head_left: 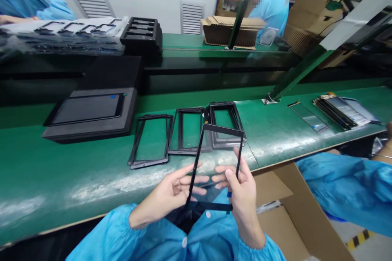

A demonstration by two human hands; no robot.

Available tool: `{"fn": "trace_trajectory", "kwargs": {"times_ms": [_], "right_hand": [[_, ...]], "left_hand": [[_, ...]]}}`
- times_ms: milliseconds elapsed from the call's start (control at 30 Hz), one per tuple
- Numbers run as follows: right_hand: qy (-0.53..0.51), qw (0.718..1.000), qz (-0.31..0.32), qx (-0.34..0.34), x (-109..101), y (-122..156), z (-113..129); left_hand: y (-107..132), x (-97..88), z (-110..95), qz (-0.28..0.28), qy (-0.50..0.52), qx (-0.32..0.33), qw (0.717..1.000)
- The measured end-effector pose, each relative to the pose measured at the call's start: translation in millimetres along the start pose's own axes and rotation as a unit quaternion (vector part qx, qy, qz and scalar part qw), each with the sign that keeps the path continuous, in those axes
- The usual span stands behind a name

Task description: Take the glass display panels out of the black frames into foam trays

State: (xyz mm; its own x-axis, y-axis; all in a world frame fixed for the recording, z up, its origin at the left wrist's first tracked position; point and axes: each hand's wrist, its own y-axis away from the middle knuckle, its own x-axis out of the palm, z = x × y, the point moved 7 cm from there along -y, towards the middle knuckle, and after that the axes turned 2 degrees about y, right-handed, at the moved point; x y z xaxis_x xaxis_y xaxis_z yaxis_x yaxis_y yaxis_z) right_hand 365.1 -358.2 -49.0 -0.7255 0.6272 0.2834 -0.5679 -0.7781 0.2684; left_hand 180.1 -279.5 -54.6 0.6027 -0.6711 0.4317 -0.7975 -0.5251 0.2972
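Head view, nearest first: left hand (170, 189) and right hand (241, 197) hold a black rectangular frame (223, 128) up just over the front edge of the green tabletop (92, 179), slightly tilted. Left fingers (196, 179) are spread against the frame's left bar; right fingers (219, 179) and thumb (231, 175) grip its right bar. Blue sleeves (113, 232) are gathered at both wrists. Below right sits an open cardboard box (281, 220), with a co-worker's blue sleeve (346, 187) beside it. On the tabletop, three similar black frames (136, 140) lie in a row just ahead of the hands. Left of them, a dark panel (85, 109) rests on a black tray (88, 134); to the right lie glass panels (339, 112). Farther off are a black rack (141, 34), flattened cardboard (229, 30) and a second co-worker in blue (269, 8)
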Motion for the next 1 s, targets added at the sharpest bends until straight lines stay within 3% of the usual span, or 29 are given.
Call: {"fn": "trace_trajectory", "kwargs": {"times_ms": [233,667,1000], "right_hand": [[0.005,1.000,-0.008,0.009,2,-10,-5],[0.066,0.998,0.018,0.001,-7,-8,-16],[0.027,0.999,0.023,0.020,-9,-6,-23]], "left_hand": [[-6,1.1,-8,0.008,-0.014,-0.024,1.000],[-6,0.2,-9,0.034,0.007,0.027,0.999],[-11,1.8,-5,0.033,0.040,0.061,0.997]]}}
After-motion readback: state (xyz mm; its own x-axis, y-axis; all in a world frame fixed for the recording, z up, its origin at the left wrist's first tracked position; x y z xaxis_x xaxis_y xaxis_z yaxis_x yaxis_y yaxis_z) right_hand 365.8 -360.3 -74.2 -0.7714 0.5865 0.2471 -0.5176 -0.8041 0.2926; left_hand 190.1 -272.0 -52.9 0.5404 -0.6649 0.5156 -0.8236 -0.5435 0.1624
